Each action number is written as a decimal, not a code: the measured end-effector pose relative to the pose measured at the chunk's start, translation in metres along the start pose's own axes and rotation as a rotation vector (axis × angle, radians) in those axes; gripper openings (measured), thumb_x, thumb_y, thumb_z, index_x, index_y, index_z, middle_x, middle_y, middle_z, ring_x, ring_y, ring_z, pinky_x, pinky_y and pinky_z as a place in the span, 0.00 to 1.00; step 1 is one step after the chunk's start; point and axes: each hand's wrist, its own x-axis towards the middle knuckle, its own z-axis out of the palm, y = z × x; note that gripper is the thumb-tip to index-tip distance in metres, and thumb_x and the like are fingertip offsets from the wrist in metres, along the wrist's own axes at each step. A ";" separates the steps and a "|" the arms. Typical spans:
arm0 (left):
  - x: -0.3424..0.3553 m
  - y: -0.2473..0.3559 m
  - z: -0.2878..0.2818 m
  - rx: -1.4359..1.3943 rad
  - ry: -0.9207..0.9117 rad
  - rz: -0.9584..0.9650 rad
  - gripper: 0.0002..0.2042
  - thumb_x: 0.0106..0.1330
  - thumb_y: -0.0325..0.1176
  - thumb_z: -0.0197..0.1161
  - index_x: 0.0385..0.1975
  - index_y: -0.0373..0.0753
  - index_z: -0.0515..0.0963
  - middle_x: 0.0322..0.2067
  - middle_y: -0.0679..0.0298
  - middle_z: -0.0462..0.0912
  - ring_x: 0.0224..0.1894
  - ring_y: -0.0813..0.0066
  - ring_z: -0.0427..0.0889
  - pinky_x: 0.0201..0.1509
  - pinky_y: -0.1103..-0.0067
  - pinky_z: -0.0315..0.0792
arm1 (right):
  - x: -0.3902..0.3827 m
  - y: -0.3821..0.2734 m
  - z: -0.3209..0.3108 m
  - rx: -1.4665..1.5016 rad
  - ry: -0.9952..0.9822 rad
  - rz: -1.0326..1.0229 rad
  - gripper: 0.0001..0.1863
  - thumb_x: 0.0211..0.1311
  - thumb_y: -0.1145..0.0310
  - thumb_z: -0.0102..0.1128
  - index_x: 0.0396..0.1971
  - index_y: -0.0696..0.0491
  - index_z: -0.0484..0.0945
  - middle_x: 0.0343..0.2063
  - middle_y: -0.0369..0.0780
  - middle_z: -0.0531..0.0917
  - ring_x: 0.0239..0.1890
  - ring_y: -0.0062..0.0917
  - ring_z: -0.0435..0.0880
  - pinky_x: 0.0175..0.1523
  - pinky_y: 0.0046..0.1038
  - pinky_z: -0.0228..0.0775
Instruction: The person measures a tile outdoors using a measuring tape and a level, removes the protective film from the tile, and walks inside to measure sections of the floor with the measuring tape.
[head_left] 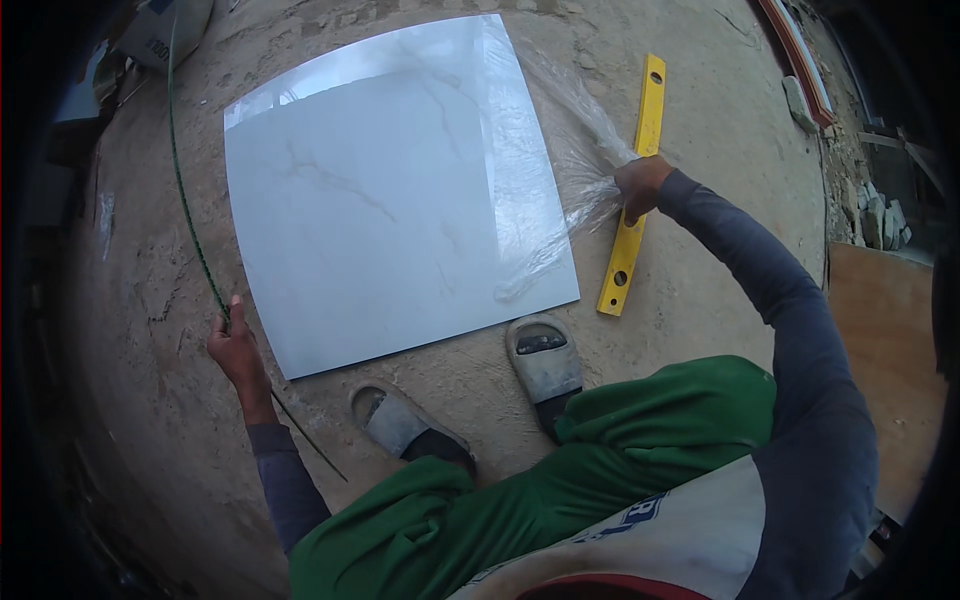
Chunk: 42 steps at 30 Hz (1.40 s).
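A white square tile with grey veining lies flat on the rough floor before my feet. Clear plastic film spills off its right side and up into my right hand, which is closed on the film and on the middle of a yellow spirit level beside the tile. Whether the level rests on the floor is hard to tell. Left of the tile, my left hand grips a thin green cord that runs up to the top edge, its loose end trailing toward my sandals.
My sandalled feet stand at the tile's near edge. A white sack sits at the top left. On the right are leaning boards, rubble pieces and a plywood sheet along a broken floor edge.
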 end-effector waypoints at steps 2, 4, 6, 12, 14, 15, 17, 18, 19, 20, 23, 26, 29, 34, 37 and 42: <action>0.003 0.007 0.006 -0.020 0.028 0.008 0.10 0.71 0.39 0.66 0.34 0.38 0.81 0.16 0.82 0.62 0.17 0.92 0.54 0.20 0.81 0.46 | 0.008 0.031 0.034 0.141 0.268 0.071 0.21 0.49 0.58 0.71 0.41 0.56 0.85 0.40 0.47 0.88 0.44 0.41 0.88 0.47 0.40 0.79; 0.006 0.015 0.013 -0.052 0.013 0.010 0.09 0.70 0.39 0.66 0.32 0.41 0.80 0.16 0.81 0.62 0.16 0.92 0.55 0.20 0.82 0.47 | 0.006 0.064 0.048 0.195 0.312 0.154 0.18 0.50 0.61 0.67 0.39 0.57 0.84 0.40 0.47 0.88 0.44 0.43 0.88 0.47 0.41 0.79; 0.010 0.019 0.026 -0.083 -0.009 0.014 0.09 0.70 0.38 0.66 0.30 0.43 0.78 0.16 0.81 0.62 0.16 0.91 0.56 0.19 0.83 0.48 | 0.005 0.100 0.065 0.301 0.358 0.285 0.16 0.50 0.66 0.62 0.38 0.58 0.83 0.40 0.49 0.87 0.44 0.44 0.87 0.47 0.41 0.80; 0.011 0.028 0.038 -0.136 -0.101 0.010 0.10 0.71 0.38 0.67 0.34 0.37 0.81 0.17 0.83 0.65 0.17 0.94 0.56 0.21 0.85 0.49 | -0.020 0.200 0.138 0.504 0.241 0.830 0.17 0.56 0.65 0.59 0.45 0.52 0.84 0.48 0.44 0.87 0.53 0.38 0.86 0.53 0.39 0.78; 0.009 0.025 0.040 -0.071 -0.098 0.060 0.10 0.71 0.38 0.67 0.34 0.37 0.81 0.17 0.82 0.64 0.17 0.94 0.56 0.21 0.85 0.50 | -0.036 0.226 0.172 0.399 0.287 1.012 0.19 0.60 0.62 0.59 0.51 0.49 0.84 0.52 0.42 0.86 0.56 0.37 0.85 0.58 0.40 0.76; 0.004 0.033 0.030 -0.055 -0.070 0.063 0.10 0.71 0.38 0.67 0.34 0.37 0.81 0.17 0.82 0.64 0.17 0.94 0.56 0.21 0.85 0.50 | -0.039 0.227 0.170 0.398 0.276 1.058 0.20 0.61 0.61 0.59 0.53 0.48 0.83 0.53 0.41 0.86 0.57 0.37 0.84 0.60 0.41 0.75; -0.005 0.041 0.031 -0.170 -0.113 0.023 0.15 0.73 0.43 0.65 0.35 0.35 0.81 0.15 0.81 0.63 0.18 0.93 0.56 0.22 0.85 0.49 | -0.051 0.243 0.168 0.396 0.387 1.084 0.21 0.60 0.63 0.58 0.52 0.50 0.83 0.53 0.44 0.85 0.55 0.39 0.85 0.58 0.42 0.76; -0.004 0.040 0.023 -0.154 -0.079 0.026 0.15 0.73 0.43 0.65 0.35 0.35 0.81 0.15 0.81 0.63 0.18 0.93 0.56 0.22 0.85 0.49 | -0.045 0.236 0.148 0.403 0.401 1.047 0.21 0.60 0.63 0.58 0.52 0.50 0.83 0.53 0.44 0.85 0.55 0.39 0.85 0.58 0.42 0.76; -0.002 0.033 0.016 -0.155 -0.105 0.054 0.17 0.74 0.45 0.63 0.35 0.35 0.82 0.15 0.81 0.62 0.17 0.93 0.55 0.22 0.85 0.49 | -0.041 0.222 0.119 0.424 0.525 0.979 0.20 0.60 0.61 0.59 0.50 0.53 0.83 0.51 0.48 0.86 0.53 0.42 0.85 0.56 0.42 0.76; 0.002 0.030 0.010 -0.155 -0.128 0.087 0.19 0.75 0.48 0.61 0.35 0.34 0.82 0.15 0.80 0.62 0.17 0.92 0.55 0.21 0.85 0.48 | -0.035 0.207 0.088 0.453 0.653 0.908 0.20 0.60 0.60 0.60 0.49 0.56 0.83 0.49 0.51 0.86 0.50 0.45 0.86 0.53 0.42 0.77; 0.002 0.024 0.027 -0.130 -0.108 0.098 0.22 0.76 0.50 0.58 0.36 0.33 0.83 0.14 0.80 0.61 0.17 0.92 0.56 0.21 0.85 0.48 | -0.021 0.148 0.003 0.554 0.829 0.430 0.21 0.61 0.56 0.62 0.42 0.60 0.84 0.41 0.54 0.87 0.44 0.47 0.87 0.49 0.41 0.76; 0.000 0.020 0.020 -0.124 -0.051 0.119 0.21 0.76 0.48 0.59 0.36 0.33 0.84 0.14 0.80 0.60 0.17 0.92 0.55 0.21 0.85 0.48 | -0.002 0.043 -0.052 0.683 0.856 0.015 0.28 0.60 0.48 0.64 0.44 0.61 0.84 0.40 0.55 0.86 0.45 0.48 0.85 0.53 0.41 0.75; -0.011 0.034 0.020 -0.138 -0.044 0.117 0.20 0.76 0.47 0.59 0.36 0.32 0.84 0.14 0.81 0.60 0.17 0.92 0.54 0.21 0.84 0.47 | 0.019 0.017 -0.042 0.375 0.746 0.073 0.36 0.54 0.41 0.68 0.48 0.60 0.82 0.43 0.53 0.85 0.44 0.47 0.85 0.51 0.42 0.76; -0.021 0.026 -0.006 -0.025 -0.004 0.183 0.19 0.75 0.45 0.60 0.35 0.31 0.85 0.18 0.80 0.66 0.21 0.91 0.59 0.25 0.85 0.53 | 0.046 0.052 0.019 0.348 0.541 0.153 0.29 0.50 0.47 0.71 0.38 0.60 0.83 0.37 0.52 0.86 0.42 0.47 0.86 0.47 0.42 0.77; -0.023 0.012 -0.009 0.020 -0.017 0.116 0.19 0.75 0.44 0.61 0.34 0.30 0.85 0.21 0.79 0.69 0.23 0.90 0.62 0.27 0.85 0.56 | 0.052 0.086 0.049 0.473 0.469 0.115 0.18 0.49 0.60 0.69 0.28 0.63 0.83 0.30 0.52 0.86 0.36 0.49 0.86 0.44 0.41 0.79; -0.023 -0.004 0.003 -0.032 0.016 0.033 0.19 0.74 0.45 0.62 0.34 0.31 0.84 0.17 0.80 0.65 0.19 0.91 0.58 0.23 0.85 0.51 | 0.024 0.138 0.051 0.940 0.510 0.249 0.10 0.50 0.70 0.65 0.26 0.62 0.80 0.17 0.43 0.78 0.24 0.37 0.84 0.33 0.46 0.80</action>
